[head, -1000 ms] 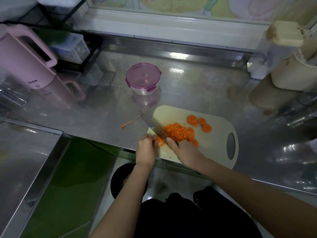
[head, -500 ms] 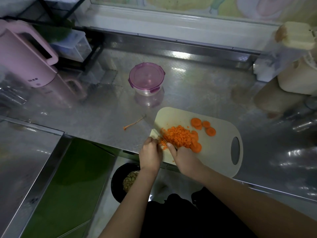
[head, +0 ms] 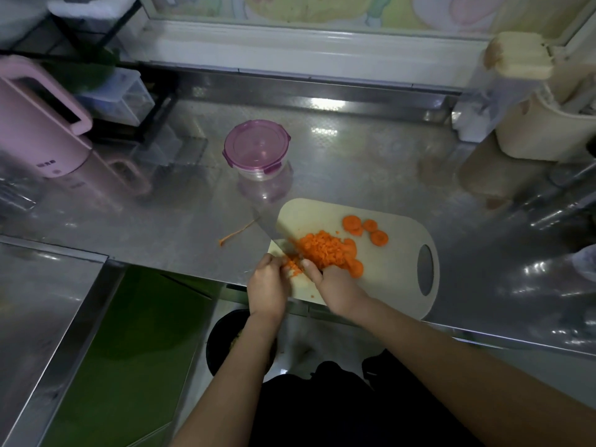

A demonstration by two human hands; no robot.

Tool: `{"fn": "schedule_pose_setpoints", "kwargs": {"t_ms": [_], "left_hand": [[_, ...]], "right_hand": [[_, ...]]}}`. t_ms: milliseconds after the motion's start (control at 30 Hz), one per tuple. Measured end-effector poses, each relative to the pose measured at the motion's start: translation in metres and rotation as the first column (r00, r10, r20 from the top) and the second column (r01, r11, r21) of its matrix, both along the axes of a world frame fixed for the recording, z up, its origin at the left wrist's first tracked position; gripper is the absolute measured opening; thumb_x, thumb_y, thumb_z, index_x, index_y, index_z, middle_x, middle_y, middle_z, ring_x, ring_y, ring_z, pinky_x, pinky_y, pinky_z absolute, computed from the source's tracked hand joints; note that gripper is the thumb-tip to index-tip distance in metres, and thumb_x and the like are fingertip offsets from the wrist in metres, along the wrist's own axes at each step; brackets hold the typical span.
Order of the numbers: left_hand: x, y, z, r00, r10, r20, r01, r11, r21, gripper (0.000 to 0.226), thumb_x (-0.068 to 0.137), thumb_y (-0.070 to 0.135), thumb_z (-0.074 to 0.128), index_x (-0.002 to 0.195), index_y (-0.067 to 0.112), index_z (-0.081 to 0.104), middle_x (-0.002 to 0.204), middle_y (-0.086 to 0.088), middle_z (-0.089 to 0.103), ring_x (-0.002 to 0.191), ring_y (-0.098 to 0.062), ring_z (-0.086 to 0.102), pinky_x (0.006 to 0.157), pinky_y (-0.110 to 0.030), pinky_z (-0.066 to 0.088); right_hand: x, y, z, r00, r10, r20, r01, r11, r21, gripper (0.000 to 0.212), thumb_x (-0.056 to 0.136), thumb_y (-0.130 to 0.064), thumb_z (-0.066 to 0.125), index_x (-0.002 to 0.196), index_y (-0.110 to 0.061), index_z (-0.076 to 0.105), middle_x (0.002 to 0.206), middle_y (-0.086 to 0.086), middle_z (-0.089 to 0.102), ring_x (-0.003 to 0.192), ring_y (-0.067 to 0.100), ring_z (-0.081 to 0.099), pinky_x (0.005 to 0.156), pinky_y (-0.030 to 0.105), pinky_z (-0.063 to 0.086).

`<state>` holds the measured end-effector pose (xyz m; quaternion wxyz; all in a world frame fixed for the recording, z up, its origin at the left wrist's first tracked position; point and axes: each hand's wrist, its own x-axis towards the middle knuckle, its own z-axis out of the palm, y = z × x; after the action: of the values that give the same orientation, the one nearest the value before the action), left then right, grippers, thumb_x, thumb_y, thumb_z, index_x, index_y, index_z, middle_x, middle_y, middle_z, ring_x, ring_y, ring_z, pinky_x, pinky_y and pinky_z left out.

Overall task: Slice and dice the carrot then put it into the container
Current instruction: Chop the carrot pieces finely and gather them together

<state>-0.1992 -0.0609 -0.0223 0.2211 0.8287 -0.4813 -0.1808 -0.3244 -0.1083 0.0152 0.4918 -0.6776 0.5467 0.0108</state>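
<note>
Versus half a second ago: the silver kitchen knife is no longer blurring, its blade is angling up-left past the board edge; pile, slices and container are sitting unchanged. My right hand is gripping the knife, index finger along the spine. My left hand is curling its fingers onto small orange carrot bits between my two hands. The diced orange carrot pile is lying just beyond my right hand on the beige plastic cutting board, with three round carrot slices behind. The round clear container with purple lid is standing closed on the steel tabletop, well apart.
</note>
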Motion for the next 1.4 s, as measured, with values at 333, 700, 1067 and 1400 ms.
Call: {"fn": "schedule_pose_setpoints", "kwargs": {"t_ms": [333, 700, 1067, 1400], "left_hand": [[0.0, -0.003, 0.0, 0.999, -0.025, 0.048, 0.024, 0.999, 0.031, 0.021, 0.091, 0.009, 0.054, 0.106, 0.005, 0.068, 0.106, -0.012, 0.061, 0.093, -0.033, 0.06, 0.074, -0.04, 0.048], [-0.001, -0.001, 0.004, 0.999, -0.035, 0.039, 0.033, 0.999, 0.043, 0.022, 0.09, 0.007, 0.053, 0.106, 0.006, 0.068, 0.108, -0.01, 0.061, 0.095, -0.032, 0.059, 0.074, -0.039, 0.048], [0.001, -0.007, 0.0, 0.989, 0.003, -0.148, -0.006, 1.0, -0.019, 0.029, 0.086, 0.003, 0.061, 0.114, 0.012, 0.068, 0.108, -0.006, 0.066, 0.095, -0.024, 0.062, 0.085, -0.034, 0.05], [0.006, -0.005, 0.004, 0.984, 0.024, -0.174, -0.026, 1.0, -0.009, 0.026, 0.088, 0.015, 0.064, 0.113, 0.009, 0.067, 0.11, -0.009, 0.064, 0.096, -0.023, 0.062, 0.089, -0.029, 0.048]], "right_hand": [[-0.013, 0.015, -0.01, 0.998, 0.036, 0.043, -0.035, 0.999, -0.04, 0.066, 0.097, -0.053, 0.025, 0.118, 0.001, 0.057, 0.111, 0.022, 0.063, 0.102, 0.037, 0.06, 0.09, 0.041, 0.048], [0.014, 0.0, -0.009, 0.999, 0.019, -0.046, -0.024, 0.993, -0.114, 0.062, 0.098, -0.053, 0.026, 0.057, -0.011, 0.048, 0.076, 0.018, 0.063, 0.083, 0.033, 0.062, 0.074, 0.034, 0.045], [-0.002, -0.015, -0.004, 0.998, -0.04, 0.051, 0.042, 0.998, -0.056, 0.065, 0.098, -0.053, 0.027, 0.048, -0.013, 0.034, 0.05, 0.005, 0.042, 0.052, 0.02, 0.043, 0.063, 0.032, 0.037], [-0.008, -0.003, 0.006, 0.997, -0.015, 0.074, 0.022, 0.995, -0.093, 0.064, 0.099, -0.05, 0.026, 0.047, -0.013, 0.032, 0.048, 0.003, 0.038, 0.048, 0.017, 0.041, 0.056, 0.03, 0.035]]}}
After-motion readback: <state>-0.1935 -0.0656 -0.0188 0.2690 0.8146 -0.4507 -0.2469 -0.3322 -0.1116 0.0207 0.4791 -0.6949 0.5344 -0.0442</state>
